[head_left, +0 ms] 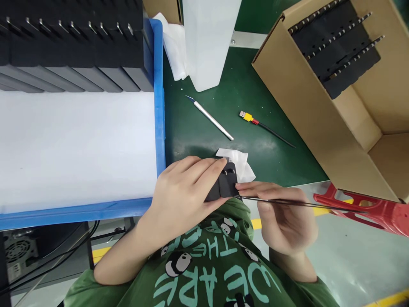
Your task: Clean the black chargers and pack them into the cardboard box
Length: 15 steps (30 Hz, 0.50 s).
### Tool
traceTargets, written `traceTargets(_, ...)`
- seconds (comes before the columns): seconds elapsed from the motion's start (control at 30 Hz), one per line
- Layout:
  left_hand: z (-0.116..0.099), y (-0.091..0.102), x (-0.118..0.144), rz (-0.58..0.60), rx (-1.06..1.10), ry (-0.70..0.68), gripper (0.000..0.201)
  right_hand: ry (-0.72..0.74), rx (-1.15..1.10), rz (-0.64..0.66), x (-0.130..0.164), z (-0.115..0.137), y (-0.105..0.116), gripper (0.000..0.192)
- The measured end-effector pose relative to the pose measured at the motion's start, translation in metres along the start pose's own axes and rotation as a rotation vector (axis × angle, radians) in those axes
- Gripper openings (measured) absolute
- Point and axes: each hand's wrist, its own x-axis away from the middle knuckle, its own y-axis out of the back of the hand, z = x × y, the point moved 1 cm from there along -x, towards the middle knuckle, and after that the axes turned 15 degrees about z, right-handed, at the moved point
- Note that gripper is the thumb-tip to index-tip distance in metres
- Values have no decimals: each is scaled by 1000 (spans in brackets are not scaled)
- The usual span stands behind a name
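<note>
Gripping the small black plastic block [223,184] at lower centre of the frame, the left hand [182,192] wraps it from the left, fingers curled over its top. The right hand [284,213] pinches a thin black rod-like tool [300,203] whose tip meets the block's right face. Good practice, in judgement: keep the block braced above the green shirt [207,264], guide the tip slowly, and avoid side load. A white cloth [238,160] lies just behind on the dark green mat [223,85].
</note>
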Motion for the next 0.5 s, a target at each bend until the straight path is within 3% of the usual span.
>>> traceTargets(0.13, 0, 0, -1, -10, -10, 1, 48, 64, -12, -233, -6, -3, 9, 14)
traceTargets(0.23, 1, -1, -1, -12, -13, -1, 49, -35, 311, -389, -9, -14, 30, 5)
traceTargets(0.3, 1, -1, -1, -17, -13, 0, 47, -136, 685, -324, -10, -22, 43, 7)
traceTargets(0.37, 1, -1, -1, -19, -16, 5, 47, -140, 969, -215, -10, -27, 48, 19)
traceTargets(0.43, 1, -1, -1, -13, -18, 8, 47, -53, 1046, -128, -9, -30, 44, 34)
traceTargets(0.5, 1, -1, -1, -6, -15, 5, 47, 14, 980, 23, -7, -33, 34, 45)
